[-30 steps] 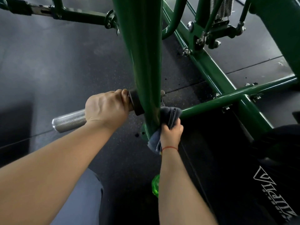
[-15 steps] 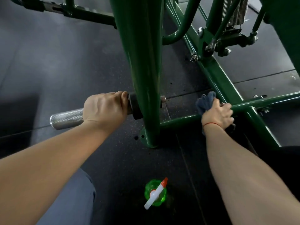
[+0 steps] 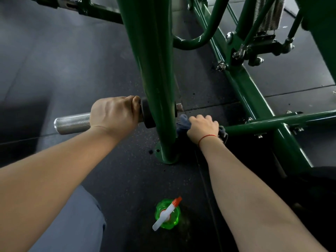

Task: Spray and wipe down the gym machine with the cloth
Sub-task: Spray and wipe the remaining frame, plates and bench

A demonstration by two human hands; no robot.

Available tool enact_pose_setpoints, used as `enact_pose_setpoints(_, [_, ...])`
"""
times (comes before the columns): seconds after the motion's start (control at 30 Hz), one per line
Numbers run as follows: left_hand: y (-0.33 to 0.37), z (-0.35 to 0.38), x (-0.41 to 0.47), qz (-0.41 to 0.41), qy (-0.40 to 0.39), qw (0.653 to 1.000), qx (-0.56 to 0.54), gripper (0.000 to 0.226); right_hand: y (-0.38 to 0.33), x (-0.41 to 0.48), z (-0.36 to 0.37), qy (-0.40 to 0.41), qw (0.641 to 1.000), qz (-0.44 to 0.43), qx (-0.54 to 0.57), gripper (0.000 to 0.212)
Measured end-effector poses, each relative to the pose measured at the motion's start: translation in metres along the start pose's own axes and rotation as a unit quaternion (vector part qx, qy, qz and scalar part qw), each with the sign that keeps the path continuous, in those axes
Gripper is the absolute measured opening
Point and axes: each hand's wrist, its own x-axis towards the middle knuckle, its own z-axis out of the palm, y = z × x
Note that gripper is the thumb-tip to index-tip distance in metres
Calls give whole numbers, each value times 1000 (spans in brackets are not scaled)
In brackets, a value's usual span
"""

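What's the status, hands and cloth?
Left hand grips steel peg. Right hand holds cloth on crossbar beside post. Spray bottle stands on floor, nothing blocking.

two hands (image 3: 114,113) (image 3: 202,127), one cloth (image 3: 181,122), one spray bottle (image 3: 167,213)

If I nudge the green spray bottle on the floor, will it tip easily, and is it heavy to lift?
Probably light: the bottle looks like thin translucent plastic, though its fill is not visible. It stands upright with the sprayer on top, so a high push may tip it. The rubbery floor likely resists sliding.
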Motion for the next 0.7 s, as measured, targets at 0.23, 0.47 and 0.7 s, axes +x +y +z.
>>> enact_pose_setpoints(0.23, [2, -4, 0, -16, -6, 1000, -7, 57, 3, 1, 5, 1, 994, -94, -63, 46])
enact_pose_setpoints(0.47, [4, -8, 1, -32, -31, 999, 9, 43, 78, 1, 8, 118, 969, 196, 89, 48])
enact_pose_setpoints(0.7, [2, -6, 1, -16, -14, 1000, 2, 42, 75, -15, 32, 244, 778, 406, 413, 70])
